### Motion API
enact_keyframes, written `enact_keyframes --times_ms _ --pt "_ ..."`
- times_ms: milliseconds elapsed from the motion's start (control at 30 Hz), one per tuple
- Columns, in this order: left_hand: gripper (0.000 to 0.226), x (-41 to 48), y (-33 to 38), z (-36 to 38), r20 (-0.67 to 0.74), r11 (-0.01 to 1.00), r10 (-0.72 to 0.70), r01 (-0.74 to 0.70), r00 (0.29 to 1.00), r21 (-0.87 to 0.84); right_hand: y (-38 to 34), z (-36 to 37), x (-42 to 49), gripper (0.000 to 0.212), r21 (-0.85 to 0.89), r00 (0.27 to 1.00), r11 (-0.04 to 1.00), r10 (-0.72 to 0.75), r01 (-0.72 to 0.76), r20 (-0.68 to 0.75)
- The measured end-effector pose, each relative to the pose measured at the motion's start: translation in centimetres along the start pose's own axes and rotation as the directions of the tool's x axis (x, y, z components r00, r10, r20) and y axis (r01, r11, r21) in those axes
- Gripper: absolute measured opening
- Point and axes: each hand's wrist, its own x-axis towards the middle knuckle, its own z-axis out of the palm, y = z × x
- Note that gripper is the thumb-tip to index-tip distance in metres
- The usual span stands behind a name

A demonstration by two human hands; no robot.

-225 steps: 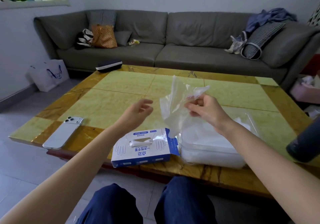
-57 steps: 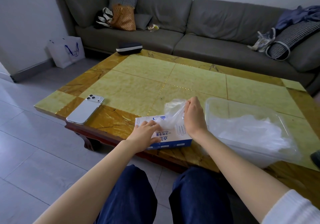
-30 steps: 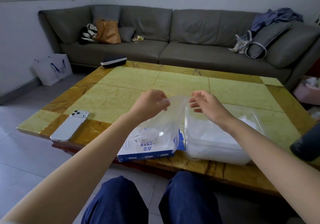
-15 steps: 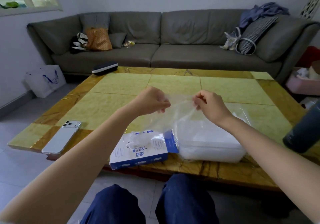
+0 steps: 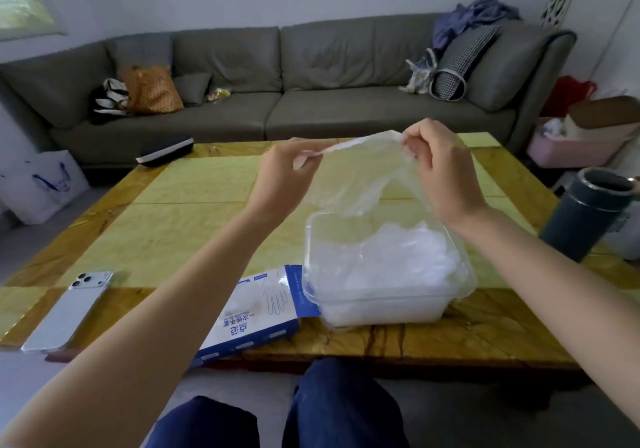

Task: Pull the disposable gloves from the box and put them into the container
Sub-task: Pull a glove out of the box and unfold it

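Glove [image 5: 356, 177] (clear) pinched by left hand [image 5: 284, 173] and right hand [image 5: 440, 167] above container [image 5: 381, 307].

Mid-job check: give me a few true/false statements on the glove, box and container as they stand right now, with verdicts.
1. The left hand and right hand each pinch the same glove, held up over the container. True.
2. The container is empty. False: a heap of gloves lies in it.
3. The box lies on the table just left of the container, at the near edge. True.
4. The phone lies inside the container. False: the phone lies flat on the table, well left of the box.
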Motion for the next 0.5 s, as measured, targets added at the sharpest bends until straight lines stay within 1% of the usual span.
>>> enact_keyframes --times_ms 67,100,167,200,233,267,300,367,433,467,500 --pt "0.029 -1.6 -1.1 0.4 0.046 1.000 0.015 -0.015 0.999 -0.009 0.2 -0.7 -1.3 0.020 -0.040 0.993 0.992 -0.118 0.119 0.027" --pt "0.031 -2.5 -2.0 0.5 0.086 1.000 0.011 -0.012 0.996 0.007 0.3 -0.9 -2.1 0.023 -0.054 0.980 0.981 -0.184 0.188 0.075" --pt "0.035 -4.1 -3.9 1.0 0.192 0.993 0.013 -0.035 0.981 0.109 0.8 -1.1 -4.2 0.023 -0.063 0.923 0.944 -0.300 0.324 0.242" --pt "0.036 -4.6 -4.8 1.2 0.259 0.978 0.024 -0.077 0.965 0.195 1.3 -1.0 -5.2 0.019 -0.053 0.878 0.926 -0.335 0.374 0.341" --pt "0.037 -5.0 -5.5 1.4 0.344 0.951 0.029 -0.132 0.938 0.281 1.7 -0.7 -6.1 0.013 -0.040 0.830 0.917 -0.340 0.397 0.442" --pt "0.037 -5.3 -5.9 1.6 0.435 0.915 0.020 -0.192 0.900 0.355 2.0 -0.4 -6.8 0.012 -0.035 0.779 0.923 -0.303 0.384 0.549" --pt "0.038 -5.5 -6.2 2.0 0.521 0.878 -0.002 -0.249 0.854 0.410 2.2 -0.2 -7.4 0.016 -0.052 0.718 0.937 -0.228 0.344 0.658" --pt "0.042 -5.6 -6.4 2.9 0.640 0.819 -0.061 -0.328 0.766 0.470 2.5 0.2 -8.0 0.027 -0.133 0.572 0.961 -0.031 0.242 0.819" --pt "0.053 -5.3 -5.9 3.7 0.694 0.773 -0.121 -0.371 0.710 0.514 2.7 0.3 -8.1 0.035 -0.223 0.446 0.968 0.151 0.115 0.882" --pt "0.057 -5.0 -5.4 4.0 0.694 0.755 -0.139 -0.378 0.706 0.536 2.6 0.3 -8.0 0.039 -0.249 0.413 0.967 0.206 0.053 0.887" --pt "0.060 -4.8 -4.9 4.3 0.677 0.740 -0.136 -0.381 0.723 0.555 2.4 0.3 -7.7 0.043 -0.265 0.405 0.964 0.242 0.000 0.882"
